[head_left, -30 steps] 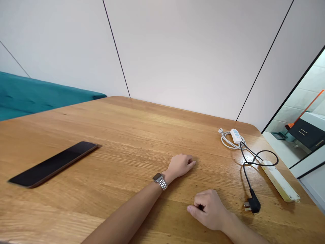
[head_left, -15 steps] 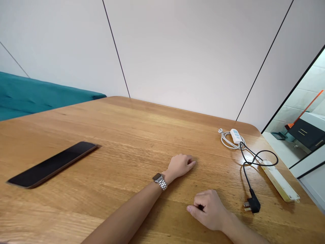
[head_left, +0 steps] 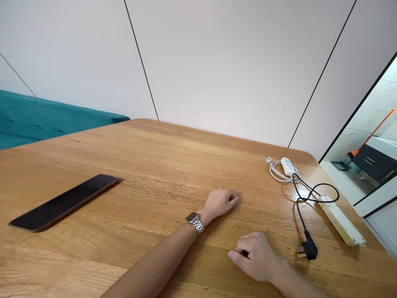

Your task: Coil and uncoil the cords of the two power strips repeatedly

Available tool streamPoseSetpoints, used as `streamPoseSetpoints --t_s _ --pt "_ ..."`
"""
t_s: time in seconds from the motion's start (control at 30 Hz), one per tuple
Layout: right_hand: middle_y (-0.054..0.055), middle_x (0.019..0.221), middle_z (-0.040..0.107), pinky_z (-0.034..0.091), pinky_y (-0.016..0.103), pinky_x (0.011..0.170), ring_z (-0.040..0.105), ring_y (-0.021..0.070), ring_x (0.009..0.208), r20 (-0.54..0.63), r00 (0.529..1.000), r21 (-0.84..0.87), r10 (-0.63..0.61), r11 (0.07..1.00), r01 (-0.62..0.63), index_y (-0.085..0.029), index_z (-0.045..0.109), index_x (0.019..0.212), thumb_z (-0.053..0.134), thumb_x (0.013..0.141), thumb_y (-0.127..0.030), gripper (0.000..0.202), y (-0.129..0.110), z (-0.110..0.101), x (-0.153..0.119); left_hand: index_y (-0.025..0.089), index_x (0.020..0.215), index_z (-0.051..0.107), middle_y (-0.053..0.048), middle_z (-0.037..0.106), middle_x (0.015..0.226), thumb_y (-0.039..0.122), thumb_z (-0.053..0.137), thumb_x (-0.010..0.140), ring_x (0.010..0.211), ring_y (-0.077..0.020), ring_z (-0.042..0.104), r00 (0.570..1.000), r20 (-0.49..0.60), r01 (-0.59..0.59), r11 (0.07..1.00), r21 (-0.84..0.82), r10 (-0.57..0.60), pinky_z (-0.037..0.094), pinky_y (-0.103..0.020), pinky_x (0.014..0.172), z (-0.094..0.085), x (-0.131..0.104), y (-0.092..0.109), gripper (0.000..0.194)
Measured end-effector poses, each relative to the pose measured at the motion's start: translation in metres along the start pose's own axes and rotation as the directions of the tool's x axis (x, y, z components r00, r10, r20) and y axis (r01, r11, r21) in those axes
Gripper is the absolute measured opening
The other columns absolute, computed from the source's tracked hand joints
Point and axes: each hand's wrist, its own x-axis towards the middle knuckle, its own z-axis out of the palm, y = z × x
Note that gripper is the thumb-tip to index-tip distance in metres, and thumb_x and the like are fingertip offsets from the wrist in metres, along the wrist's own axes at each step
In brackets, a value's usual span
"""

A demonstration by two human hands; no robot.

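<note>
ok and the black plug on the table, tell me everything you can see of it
The black plug looks like moulded plastic, with flat metal prongs pointing toward the right hand. It lies loose on the wooden table, pushed into no socket. A thin black cord leaves its far end and loops toward the long pale strip. Neither hand touches it.

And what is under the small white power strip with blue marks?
Loops of white cable show on both sides of the small white power strip and probably pass under it. The table directly below is covered, so I cannot tell what else is there.
</note>
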Motion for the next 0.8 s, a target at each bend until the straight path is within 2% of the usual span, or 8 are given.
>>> streamPoseSetpoints --t_s 0.37,0.67,0.8 --pt "-0.004 0.05 0.049 0.028 0.024 0.051 0.043 0.0095 0.048 0.024 1.0 -0.057 -0.009 0.998 0.01 -0.019 0.039 0.051 0.05 0.088 -0.034 0.041 -0.001 -0.0006 -0.0005 0.02 0.072 0.063 -0.007 0.07 0.076 0.043 0.046 0.088 0.075 -0.0222 0.065 1.0 -0.006 -0.005 1.0 0.0 0.005 0.036 -0.027 0.059 0.0008 0.0014 -0.0004 0.033" --pt "-0.004 0.05 0.05 0.027 0.024 0.05 0.042 0.0088 0.048 0.002 0.999 -0.042 -0.036 0.998 0.036 -0.019 0.039 0.051 0.047 0.089 -0.034 0.042 -0.0009 -0.0018 0.0004 0.02 0.073 0.063 -0.007 0.069 0.076 0.044 0.045 0.088 0.073 -0.0221 0.064 1.0 0.0 -0.005 1.0 0.003 0.005 0.035 -0.027 0.059 0.0003 0.001 -0.0004 0.034" --pt "-0.003 0.05 0.053 0.025 0.025 0.048 0.043 0.0088 0.045 -0.037 0.993 -0.126 -0.112 0.986 0.107 -0.019 0.044 0.052 0.046 0.091 -0.036 0.043 -0.0071 0.0023 -0.0044 0.02 0.073 0.063 -0.007 0.069 0.077 0.044 0.045 0.088 0.074 -0.0219 0.064 1.0 0.003 -0.002 1.0 -0.002 0.002 0.035 -0.027 0.059 -0.0004 0.0012 -0.0003 0.033"
